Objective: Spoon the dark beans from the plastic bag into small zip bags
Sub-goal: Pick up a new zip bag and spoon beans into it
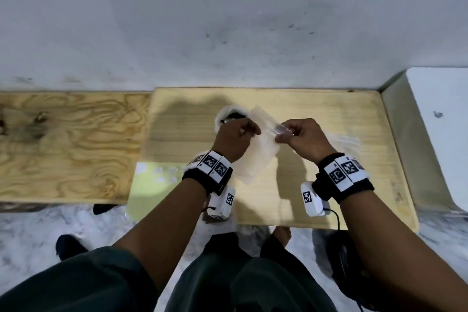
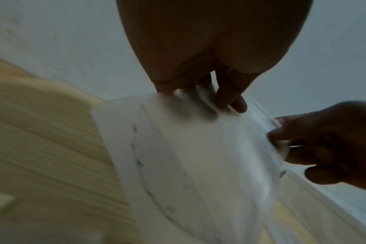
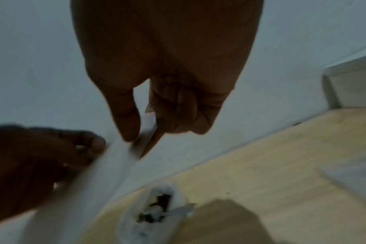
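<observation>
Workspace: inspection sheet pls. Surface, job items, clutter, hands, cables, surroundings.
Surface: pale wooden board against a wall, darker plywood to its left.
Job's things: zip bag held up between both hands; bean bag open on the board behind the left hand, dark beans showing, spoon handle sticking out; spare zip bags flat at right.
Clutter: white scraps at the board's near left edge.
Grippers: left hand and right hand each pinch the zip bag's top edge.
Cables: black lead from the right wrist camera.
Surroundings: scuffed white wall, white ledge at right, marbled floor.
</observation>
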Demonstrator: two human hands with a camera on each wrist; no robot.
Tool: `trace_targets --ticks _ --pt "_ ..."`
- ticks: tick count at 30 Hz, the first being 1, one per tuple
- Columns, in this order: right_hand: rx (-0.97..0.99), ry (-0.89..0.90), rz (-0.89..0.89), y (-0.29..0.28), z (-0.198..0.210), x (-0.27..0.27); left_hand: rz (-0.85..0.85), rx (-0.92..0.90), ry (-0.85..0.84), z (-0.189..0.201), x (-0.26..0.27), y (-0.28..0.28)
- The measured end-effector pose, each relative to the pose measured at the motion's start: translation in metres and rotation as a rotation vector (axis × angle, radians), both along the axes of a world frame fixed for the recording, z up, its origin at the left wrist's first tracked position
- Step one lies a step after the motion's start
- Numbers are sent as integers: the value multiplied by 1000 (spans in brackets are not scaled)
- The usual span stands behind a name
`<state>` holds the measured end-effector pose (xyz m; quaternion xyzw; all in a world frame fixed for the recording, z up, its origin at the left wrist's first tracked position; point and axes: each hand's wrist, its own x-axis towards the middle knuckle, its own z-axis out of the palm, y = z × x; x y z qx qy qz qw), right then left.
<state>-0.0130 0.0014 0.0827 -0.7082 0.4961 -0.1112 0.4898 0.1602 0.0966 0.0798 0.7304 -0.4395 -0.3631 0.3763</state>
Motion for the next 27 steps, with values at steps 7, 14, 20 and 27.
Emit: trace_targets --ticks 7,14,20,27 --pt "174 -32 62 31 25 59 114 -50 -282 -7 48 42" --pt "96 -119 81 49 18 86 303 -1 -182 0 51 51" --pt "145 -165 86 58 20 88 344 23 393 -1 48 48" --pt "234 -123 57 50 16 79 356 43 477 5 40 39"
